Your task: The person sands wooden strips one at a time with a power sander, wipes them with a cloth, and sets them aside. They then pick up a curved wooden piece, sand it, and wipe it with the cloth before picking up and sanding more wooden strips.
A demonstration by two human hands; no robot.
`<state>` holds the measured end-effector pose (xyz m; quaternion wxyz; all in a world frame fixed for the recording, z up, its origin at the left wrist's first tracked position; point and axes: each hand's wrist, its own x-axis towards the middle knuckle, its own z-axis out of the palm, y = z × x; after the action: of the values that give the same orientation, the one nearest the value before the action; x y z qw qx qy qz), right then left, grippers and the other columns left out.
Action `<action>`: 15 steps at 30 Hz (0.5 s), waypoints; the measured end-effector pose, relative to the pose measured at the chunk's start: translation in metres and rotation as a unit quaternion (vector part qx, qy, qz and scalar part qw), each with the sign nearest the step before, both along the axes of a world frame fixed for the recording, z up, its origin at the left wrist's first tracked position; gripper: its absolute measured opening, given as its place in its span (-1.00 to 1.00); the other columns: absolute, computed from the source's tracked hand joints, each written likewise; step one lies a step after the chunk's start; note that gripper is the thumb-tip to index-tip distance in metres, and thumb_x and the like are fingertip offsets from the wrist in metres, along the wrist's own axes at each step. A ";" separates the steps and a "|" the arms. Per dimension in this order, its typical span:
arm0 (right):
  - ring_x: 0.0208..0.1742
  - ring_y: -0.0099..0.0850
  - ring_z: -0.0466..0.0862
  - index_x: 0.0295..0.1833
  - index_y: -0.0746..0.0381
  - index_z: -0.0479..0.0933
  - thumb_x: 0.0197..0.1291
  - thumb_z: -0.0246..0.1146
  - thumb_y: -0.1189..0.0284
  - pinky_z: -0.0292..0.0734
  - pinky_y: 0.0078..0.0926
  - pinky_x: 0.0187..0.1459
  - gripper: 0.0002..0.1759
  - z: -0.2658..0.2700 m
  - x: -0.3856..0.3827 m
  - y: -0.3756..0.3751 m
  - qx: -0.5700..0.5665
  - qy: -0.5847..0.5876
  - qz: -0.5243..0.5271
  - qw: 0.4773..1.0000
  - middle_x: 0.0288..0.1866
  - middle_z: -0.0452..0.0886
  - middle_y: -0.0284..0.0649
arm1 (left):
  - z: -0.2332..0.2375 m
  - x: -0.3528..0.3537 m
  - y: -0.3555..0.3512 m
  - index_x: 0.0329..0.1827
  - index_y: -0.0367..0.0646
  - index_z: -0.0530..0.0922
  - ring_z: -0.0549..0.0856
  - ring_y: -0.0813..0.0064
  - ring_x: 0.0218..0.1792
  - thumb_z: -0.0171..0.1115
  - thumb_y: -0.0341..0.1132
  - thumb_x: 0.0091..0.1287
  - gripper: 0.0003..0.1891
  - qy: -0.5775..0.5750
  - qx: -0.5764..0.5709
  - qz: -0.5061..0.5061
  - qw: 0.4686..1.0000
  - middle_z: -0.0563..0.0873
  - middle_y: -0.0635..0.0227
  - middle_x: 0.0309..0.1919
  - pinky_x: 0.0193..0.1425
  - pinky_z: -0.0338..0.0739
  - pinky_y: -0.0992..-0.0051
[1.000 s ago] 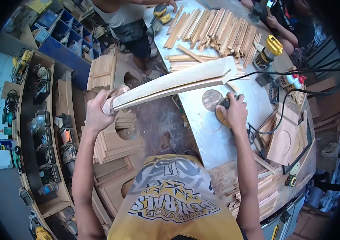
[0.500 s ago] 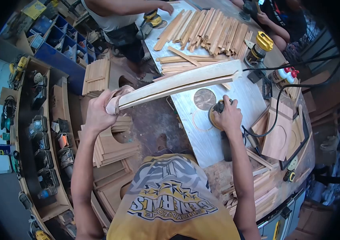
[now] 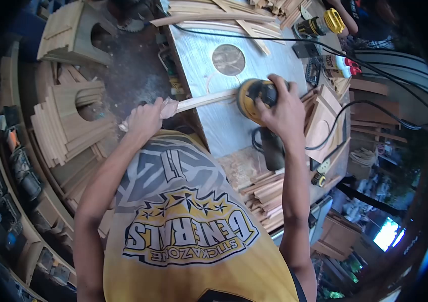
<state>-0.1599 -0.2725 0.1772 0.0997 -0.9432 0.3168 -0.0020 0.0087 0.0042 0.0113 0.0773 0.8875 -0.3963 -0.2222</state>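
My left hand [image 3: 145, 120] is closed round the near end of a narrow wooden strip [image 3: 199, 101], with a crumpled pale wrap [image 3: 169, 107] between fingers and wood. The strip reaches across the edge of a whitish panel [image 3: 214, 133], and its far end passes under a yellow and black sander [image 3: 255, 99]. My right hand [image 3: 283, 109] grips that sander from above; the tool is tilted and seems to touch the strip. Behind it, a round cut-out [image 3: 228, 60] shows in the panel. A dark dust canister [image 3: 273, 151] hangs at the sander's near side.
Wooden strips [image 3: 214, 15] lie along the panel's far side. Black cables [image 3: 284, 39] cross above the worktop. Another yellow power tool [image 3: 325, 22] and red-capped bottles [image 3: 342, 65] stand at right. Stacked cut wooden parts [image 3: 68, 126] are at left. Another person's arm shows at top right.
My left hand has brought the strip down from mid-air to the panel. My right hand has lifted and tilted the sander against the strip's far end. The view has shifted.
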 end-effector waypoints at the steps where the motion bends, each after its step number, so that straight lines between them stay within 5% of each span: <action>1: -0.06 0.15 0.74 0.34 -0.05 0.53 0.08 0.50 0.21 0.67 0.01 0.01 -0.34 -0.004 0.006 0.002 0.004 0.013 0.009 1.000 0.03 0.59 0.05 | -0.006 -0.005 -0.004 0.00 -0.15 0.50 0.82 -0.21 -0.22 0.20 -0.41 0.34 -0.80 0.014 -0.004 0.000 1.000 0.80 -0.10 -0.32 -0.09 0.69 -0.13; 15: -0.13 0.21 0.74 0.30 -0.08 0.52 0.05 0.51 0.23 0.71 0.07 -0.10 -0.36 -0.039 0.049 0.024 0.019 0.095 0.136 0.986 0.04 0.53 0.07 | -0.023 0.004 -0.009 0.04 -0.13 0.50 0.84 -0.12 -0.23 0.13 -0.36 0.48 -0.85 -0.006 0.010 0.007 1.000 0.82 -0.05 -0.31 -0.11 0.71 -0.04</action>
<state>-0.1107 -0.2487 0.1383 0.0866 -0.9713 0.1937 0.1072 0.0126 -0.0046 -0.0114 0.0674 0.8923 -0.3885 -0.2199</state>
